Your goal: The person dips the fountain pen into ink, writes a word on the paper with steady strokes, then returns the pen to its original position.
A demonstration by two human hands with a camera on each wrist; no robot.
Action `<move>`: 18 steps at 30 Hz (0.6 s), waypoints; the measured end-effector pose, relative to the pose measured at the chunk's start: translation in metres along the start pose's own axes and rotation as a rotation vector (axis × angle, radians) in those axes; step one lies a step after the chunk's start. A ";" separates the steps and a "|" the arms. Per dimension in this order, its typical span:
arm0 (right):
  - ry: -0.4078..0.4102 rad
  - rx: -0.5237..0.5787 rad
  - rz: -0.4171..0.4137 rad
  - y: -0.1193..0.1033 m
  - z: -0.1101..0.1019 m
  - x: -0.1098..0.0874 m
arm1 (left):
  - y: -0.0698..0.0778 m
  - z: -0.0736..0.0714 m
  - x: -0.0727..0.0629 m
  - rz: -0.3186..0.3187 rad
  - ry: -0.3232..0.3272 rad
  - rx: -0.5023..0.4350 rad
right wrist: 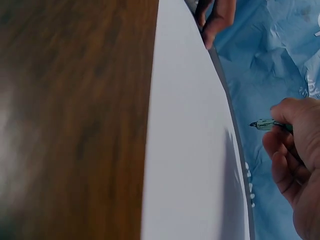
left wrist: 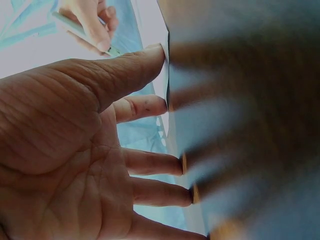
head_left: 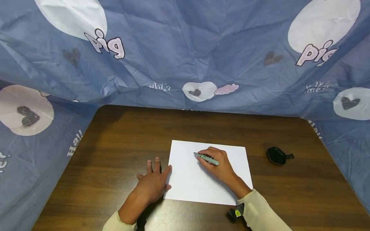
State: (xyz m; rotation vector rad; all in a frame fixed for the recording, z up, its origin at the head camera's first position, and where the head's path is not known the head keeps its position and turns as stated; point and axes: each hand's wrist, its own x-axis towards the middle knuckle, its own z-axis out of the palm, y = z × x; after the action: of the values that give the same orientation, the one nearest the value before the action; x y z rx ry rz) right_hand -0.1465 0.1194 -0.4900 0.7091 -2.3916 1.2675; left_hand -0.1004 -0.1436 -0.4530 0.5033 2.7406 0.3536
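Note:
A blank white sheet of paper [head_left: 185, 179] lies on the brown wooden table. My right hand [head_left: 218, 162] pinches a light green pen [head_left: 210, 159] between thumb and fingers, over the upper middle of the sheet. In the right wrist view, the dark tip of the pen [right wrist: 265, 124] points away from the hand, apart from the paper. With fingers spread, my left hand [head_left: 153, 184] rests at the sheet's left edge; its thumb and index fingertip touch the paper's border, as the left wrist view also shows. No marks are visible on the sheet.
A small black dish-like object with a short handle [head_left: 276, 156] sits on the table to the right of the paper. Blue printed cloth [head_left: 173, 48] hangs behind the table and along both sides. A black wrist device [head_left: 235, 213] is strapped near my right sleeve.

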 end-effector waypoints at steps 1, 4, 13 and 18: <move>-0.007 -0.003 0.000 -0.001 0.002 0.001 | 0.000 0.000 0.000 -0.001 0.001 -0.002; -0.024 -0.016 0.002 -0.003 0.006 0.003 | 0.000 0.000 0.000 -0.003 0.005 -0.005; -0.059 -0.031 0.023 -0.007 0.012 0.008 | 0.000 -0.002 0.001 -0.015 -0.015 -0.008; -0.076 -0.026 0.025 -0.007 0.016 0.007 | 0.000 -0.001 0.001 -0.020 -0.019 -0.005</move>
State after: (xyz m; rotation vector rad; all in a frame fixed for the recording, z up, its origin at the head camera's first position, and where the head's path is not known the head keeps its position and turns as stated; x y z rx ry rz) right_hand -0.1492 0.1010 -0.4899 0.7341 -2.4801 1.2383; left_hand -0.1013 -0.1430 -0.4524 0.4747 2.7240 0.3489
